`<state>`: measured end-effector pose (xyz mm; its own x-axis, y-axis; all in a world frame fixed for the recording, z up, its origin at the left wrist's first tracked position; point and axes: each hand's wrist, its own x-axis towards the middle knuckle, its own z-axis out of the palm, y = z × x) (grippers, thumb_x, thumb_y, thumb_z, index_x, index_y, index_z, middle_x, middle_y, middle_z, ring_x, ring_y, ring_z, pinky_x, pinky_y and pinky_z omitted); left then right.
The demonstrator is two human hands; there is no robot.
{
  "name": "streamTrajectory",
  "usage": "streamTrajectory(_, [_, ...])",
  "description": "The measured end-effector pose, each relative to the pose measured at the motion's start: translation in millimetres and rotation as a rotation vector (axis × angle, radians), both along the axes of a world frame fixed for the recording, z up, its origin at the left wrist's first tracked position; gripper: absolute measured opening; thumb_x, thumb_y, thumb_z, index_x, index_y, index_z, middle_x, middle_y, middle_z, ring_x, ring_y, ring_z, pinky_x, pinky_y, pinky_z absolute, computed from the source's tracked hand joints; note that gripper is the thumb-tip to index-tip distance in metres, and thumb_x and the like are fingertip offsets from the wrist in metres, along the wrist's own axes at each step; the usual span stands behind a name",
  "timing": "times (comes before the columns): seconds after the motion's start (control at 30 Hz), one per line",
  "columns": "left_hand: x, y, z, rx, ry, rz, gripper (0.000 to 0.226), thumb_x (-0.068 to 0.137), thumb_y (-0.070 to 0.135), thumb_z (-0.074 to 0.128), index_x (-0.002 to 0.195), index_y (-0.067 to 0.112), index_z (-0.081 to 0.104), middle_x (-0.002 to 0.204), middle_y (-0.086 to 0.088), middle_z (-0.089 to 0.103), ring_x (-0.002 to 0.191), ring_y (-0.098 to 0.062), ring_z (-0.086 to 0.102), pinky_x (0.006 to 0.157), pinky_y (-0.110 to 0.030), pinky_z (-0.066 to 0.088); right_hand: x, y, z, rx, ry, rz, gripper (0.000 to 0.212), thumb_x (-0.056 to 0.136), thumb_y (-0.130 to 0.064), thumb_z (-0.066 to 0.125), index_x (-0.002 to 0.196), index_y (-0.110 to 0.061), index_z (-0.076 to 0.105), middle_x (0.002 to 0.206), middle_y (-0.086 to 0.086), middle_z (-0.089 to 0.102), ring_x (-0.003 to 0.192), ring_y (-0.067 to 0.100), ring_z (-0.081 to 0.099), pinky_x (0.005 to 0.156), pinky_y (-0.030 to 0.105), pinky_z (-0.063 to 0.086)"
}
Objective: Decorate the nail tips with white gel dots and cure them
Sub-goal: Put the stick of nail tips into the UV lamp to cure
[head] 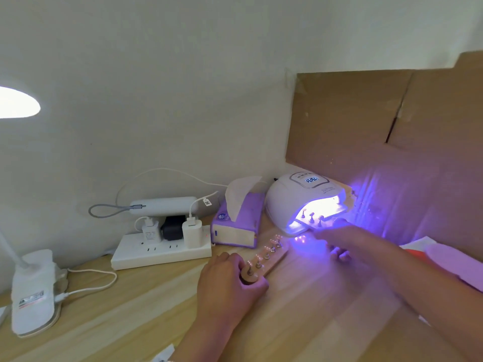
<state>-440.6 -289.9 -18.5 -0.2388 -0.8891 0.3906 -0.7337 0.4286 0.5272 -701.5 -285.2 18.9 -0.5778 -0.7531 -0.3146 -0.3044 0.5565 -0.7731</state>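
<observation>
A white curing lamp (287,202) glows purple at the back of the desk, its display lit. Inside its mouth stands a wooden strip with nail tips on pegs (312,218). My right hand (347,241) is blurred at the lamp's opening, fingers curled by that strip's near end; whether it holds the strip is unclear. A second wooden strip (271,254) with several nail tips on pegs lies on the desk. My left hand (230,280) grips its near end, fingers curled round it.
A purple tissue box (237,226) stands left of the lamp. A white power strip with chargers (162,249) and a desk-lamp base (34,291) sit at the left. Brown cardboard (379,121) leans on the wall behind. White and red items (428,252) lie at right.
</observation>
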Motion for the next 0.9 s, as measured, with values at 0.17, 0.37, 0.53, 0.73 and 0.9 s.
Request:
streamTrajectory(0.17, [0,2,2,0.009,0.010,-0.009,0.030,0.063,0.052,0.067,0.072,0.024,0.060,0.071,0.009,0.054,0.075,-0.010,0.052,0.063,-0.024,0.039,-2,1,6,0.019,0.261,0.051,0.032,0.083,-0.026,0.072,0.098,-0.015,0.046,0.076,0.003,0.052,0.057,0.017,0.052,0.042,0.020,0.035])
streamTrajectory(0.37, [2,0,2,0.039,0.043,-0.030,0.026,0.065,0.049,0.065,0.071,0.024,0.061,0.069,0.009,0.053,0.076,-0.009,0.051,0.062,-0.023,0.036,10,-1,1,-0.018,0.512,0.070,0.033,0.085,-0.045,0.067,0.077,-0.015,0.057,0.087,0.007,0.064,0.086,0.027,0.062,0.060,0.031,0.043])
streamTrajectory(0.53, [3,0,2,0.031,0.045,-0.023,0.034,0.058,0.055,0.061,0.066,0.022,0.056,0.065,0.007,0.055,0.071,-0.012,0.051,0.057,-0.026,0.036,27,16,-1,-0.015,0.520,-0.040,0.039,0.078,-0.055,0.067,0.074,-0.019,0.052,0.076,-0.002,0.060,0.079,0.021,0.061,0.056,0.027,0.035])
streamTrajectory(0.73, [3,2,5,0.023,0.017,-0.036,0.031,0.064,0.051,0.068,0.069,0.023,0.058,0.070,0.007,0.054,0.073,-0.014,0.054,0.063,-0.028,0.040,31,34,-6,-0.101,0.525,-0.206,0.034,0.079,-0.050,0.074,0.086,-0.018,0.062,0.099,0.007,0.067,0.095,0.029,0.065,0.067,0.030,0.041])
streamTrajectory(0.9, [5,3,5,0.036,0.009,-0.053,0.026,0.070,0.048,0.064,0.072,0.022,0.061,0.073,0.006,0.055,0.077,-0.014,0.054,0.067,-0.028,0.043,34,31,-7,-0.113,0.514,-0.285,0.045,0.081,-0.045,0.072,0.063,-0.013,0.045,0.073,0.004,0.057,0.078,0.030,0.059,0.058,0.030,0.038])
